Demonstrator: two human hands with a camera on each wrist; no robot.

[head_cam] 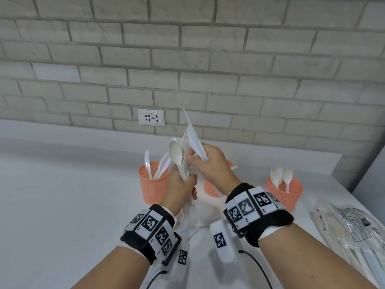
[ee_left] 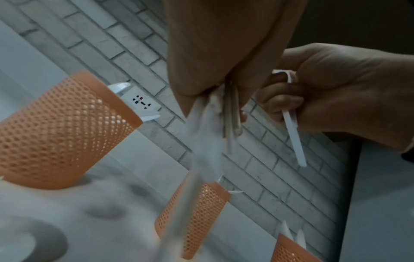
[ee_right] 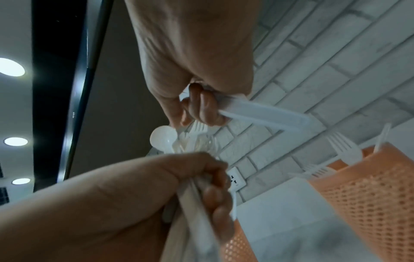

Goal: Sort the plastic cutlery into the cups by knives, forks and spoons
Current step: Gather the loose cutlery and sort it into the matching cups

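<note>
While our left hand [head_cam: 181,188] grips a mixed bundle of cutlery [head_cam: 180,158] by the handles above the counter [head_cam: 62,195], our right hand [head_cam: 210,163] pinches a knife [head_cam: 194,140] it is drawing out of that bundle, fingers curled around its blade end. We judge the step in hand to be pulling one knife free, and the next move calls for carrying it left to the knife cup [head_cam: 153,182], which already holds knives, and dropping it in handle first without snagging the mesh rim. The spoon cup [head_cam: 286,195] stands well apart at the right, with several spoons in it. The middle cup [head_cam: 210,187] is mostly hidden behind our right wrist in the head view; the right wrist view shows forks [ee_right: 342,147] sticking out of it. How many pieces remain in the bundle we cannot tell, since they overlap and blur. A clear wrapper [head_cam: 350,224] at the right edge is cut off.
</note>
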